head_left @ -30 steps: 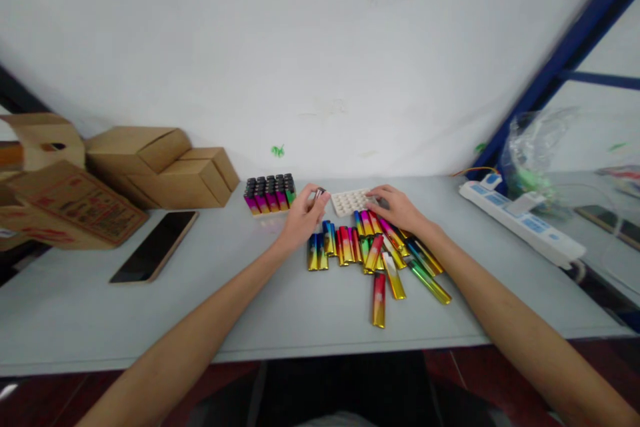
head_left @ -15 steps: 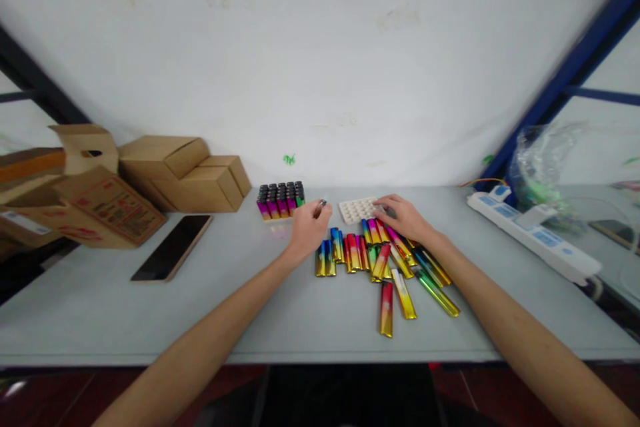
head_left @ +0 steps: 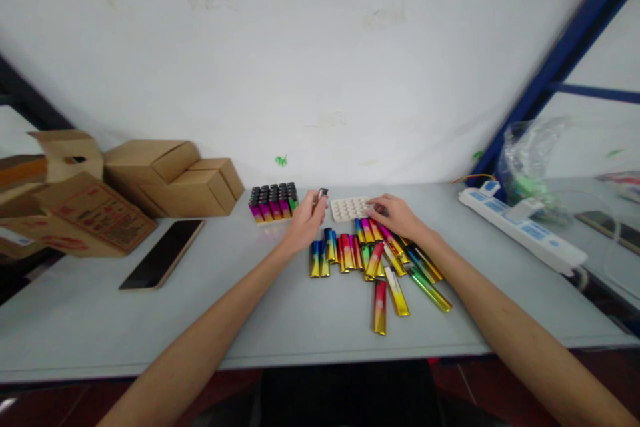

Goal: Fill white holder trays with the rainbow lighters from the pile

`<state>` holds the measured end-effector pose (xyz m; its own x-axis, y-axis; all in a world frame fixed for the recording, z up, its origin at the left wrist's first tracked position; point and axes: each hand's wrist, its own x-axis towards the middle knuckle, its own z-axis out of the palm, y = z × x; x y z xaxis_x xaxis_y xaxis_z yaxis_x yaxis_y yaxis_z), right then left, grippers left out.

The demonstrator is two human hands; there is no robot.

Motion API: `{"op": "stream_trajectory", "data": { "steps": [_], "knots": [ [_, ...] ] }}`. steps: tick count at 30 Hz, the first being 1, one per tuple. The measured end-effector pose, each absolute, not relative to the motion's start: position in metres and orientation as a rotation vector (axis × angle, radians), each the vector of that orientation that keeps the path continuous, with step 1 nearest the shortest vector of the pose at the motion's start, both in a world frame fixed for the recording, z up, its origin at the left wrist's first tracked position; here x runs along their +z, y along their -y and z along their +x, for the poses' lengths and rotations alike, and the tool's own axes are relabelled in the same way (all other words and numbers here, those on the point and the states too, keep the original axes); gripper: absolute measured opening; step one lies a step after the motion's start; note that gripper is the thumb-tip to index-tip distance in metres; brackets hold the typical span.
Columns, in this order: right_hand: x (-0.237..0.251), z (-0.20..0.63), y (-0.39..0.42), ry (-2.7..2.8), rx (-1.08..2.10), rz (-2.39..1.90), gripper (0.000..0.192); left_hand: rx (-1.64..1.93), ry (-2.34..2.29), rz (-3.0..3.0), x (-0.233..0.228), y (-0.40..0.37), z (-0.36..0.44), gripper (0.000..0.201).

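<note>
Lighter [head_left: 323,193] is gripped in left hand [head_left: 305,217], pale tray [head_left: 345,209] touched by right hand [head_left: 397,215], its grip unclear, shiny coloured pieces [head_left: 374,260] strewn nearside of both.

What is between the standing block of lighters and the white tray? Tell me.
In the head view, the left hand is between the block of lighters and the white tray, holding a lighter.
</note>
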<state>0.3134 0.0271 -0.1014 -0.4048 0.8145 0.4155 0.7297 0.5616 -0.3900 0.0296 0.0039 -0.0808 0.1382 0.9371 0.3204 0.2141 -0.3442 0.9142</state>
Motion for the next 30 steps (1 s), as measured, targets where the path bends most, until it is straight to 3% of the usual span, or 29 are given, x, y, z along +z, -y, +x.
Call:
{"op": "stream_trajectory", "data": {
  "steps": [8, 17, 30],
  "knots": [
    [-0.100, 0.310, -0.025, 2.209, 0.213, -1.225, 0.031, 1.367, -0.967, 1.800, -0.080, -0.066, 0.038, 0.034],
    [-0.099, 0.310, -0.025, 2.207, 0.229, -1.234, 0.030, 1.167, -0.991, 1.755, -0.086, -0.087, 0.039, 0.049],
    [-0.102, 0.310, -0.028, 2.197, 0.204, -1.223, 0.027, 1.038, -1.030, 2.045, -0.079, -0.073, 0.030, 0.033]
  ]
}}
